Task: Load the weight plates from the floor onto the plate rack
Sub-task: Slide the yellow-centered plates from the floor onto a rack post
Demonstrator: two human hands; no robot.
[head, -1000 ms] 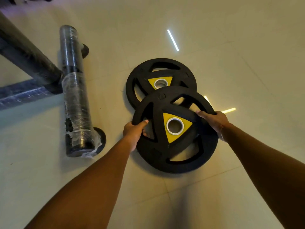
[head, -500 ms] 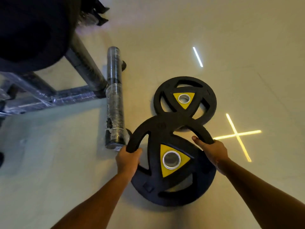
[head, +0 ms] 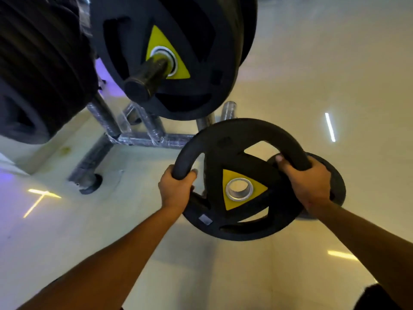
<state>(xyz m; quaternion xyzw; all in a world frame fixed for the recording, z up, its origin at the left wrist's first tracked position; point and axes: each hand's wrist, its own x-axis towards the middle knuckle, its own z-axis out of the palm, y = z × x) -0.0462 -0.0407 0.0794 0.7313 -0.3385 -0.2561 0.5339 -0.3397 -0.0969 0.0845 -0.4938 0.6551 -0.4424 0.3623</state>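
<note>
Currently: stacked plates (head: pixel 33 70) at far left, then a loaded plate (head: pixel 201 52) seated on the rack peg (head: pixel 145 77), peg end left bare to take more. Rack frame (head: pixel 143 137) braced on the floor (head: pixel 312 74) below. Left hand (head: pixel 176 190) wrapped around the rim of the carried plate (head: pixel 240 180); right hand (head: pixel 307 181) clamped through a cutout, sharing the load, bore facing up. Spare plate (head: pixel 337 182) flat on floor beneath, mostly hidden.
</note>
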